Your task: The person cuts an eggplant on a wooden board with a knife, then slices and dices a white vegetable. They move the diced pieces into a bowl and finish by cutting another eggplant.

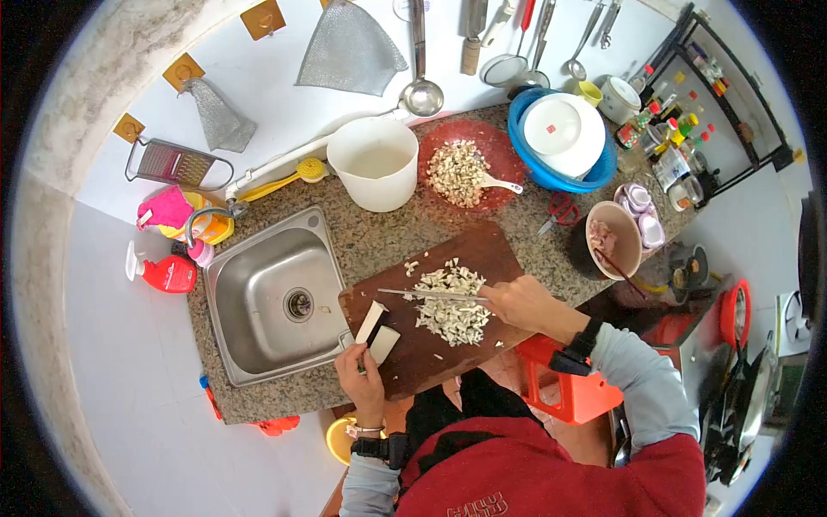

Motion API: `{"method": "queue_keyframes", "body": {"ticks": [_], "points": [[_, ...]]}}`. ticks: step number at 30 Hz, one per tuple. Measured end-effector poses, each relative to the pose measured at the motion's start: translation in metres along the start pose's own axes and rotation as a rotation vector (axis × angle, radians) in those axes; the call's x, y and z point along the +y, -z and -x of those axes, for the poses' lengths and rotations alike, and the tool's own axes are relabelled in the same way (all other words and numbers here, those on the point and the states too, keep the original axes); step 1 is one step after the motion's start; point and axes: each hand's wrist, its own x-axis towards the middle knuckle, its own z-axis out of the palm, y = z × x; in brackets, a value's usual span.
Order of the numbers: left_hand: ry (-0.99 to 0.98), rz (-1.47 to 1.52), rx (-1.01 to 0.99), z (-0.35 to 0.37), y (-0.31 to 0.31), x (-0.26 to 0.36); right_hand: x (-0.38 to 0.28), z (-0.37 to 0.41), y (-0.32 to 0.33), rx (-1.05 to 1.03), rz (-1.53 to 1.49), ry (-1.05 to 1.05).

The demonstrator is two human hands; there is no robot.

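My right hand (519,305) is wrapped round the handle of a kitchen knife (435,295). Its blade lies edge-on over a heap of chopped white pieces (457,320), perhaps mushroom, on the brown wooden cutting board (495,250). At the board's left side, the fingers of my left hand (360,376) grip the lower end of a long white piece (371,320) with a dark side. A second, shorter white block (385,343) lies right beside it, close to my fingers. The exact kind of food is not clear.
A steel sink (258,323) adjoins the board's left. Behind stand a white bucket (373,164) and a red basin (495,159) of chopped bits with a white spoon. Scissors (560,211), a bowl of meat (613,239) and a blue basin (527,164) are to the right.
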Motion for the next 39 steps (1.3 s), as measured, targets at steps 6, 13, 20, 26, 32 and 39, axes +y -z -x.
{"method": "queue_keyframes", "body": {"ticks": [6, 13, 20, 26, 32, 39], "points": [[-0.023, -0.049, -0.007, 0.0, 0.0, 0.001, 0.003, -0.003, -0.011, -0.038, -0.018, -0.032], [0.043, 0.003, -0.004, 0.001, -0.003, -0.005, -0.033, 0.016, -0.002, 0.032, -0.216, -0.228], [-0.012, 0.015, -0.007, -0.007, -0.011, 0.007, -0.036, 0.009, -0.02, -0.025, -0.215, -0.28], [-0.248, 0.062, -0.239, -0.007, -0.025, 0.041, -0.033, 0.021, -0.009, 0.099, -0.389, -0.41], [-0.586, -0.058, -0.559, 0.016, -0.062, 0.071, -0.047, 0.03, -0.006, 0.07, -1.191, -0.802], [-0.581, -0.075, -0.724, 0.009, -0.085, 0.079, -0.063, 0.049, -0.007, 0.125, -1.469, -0.989]]}}
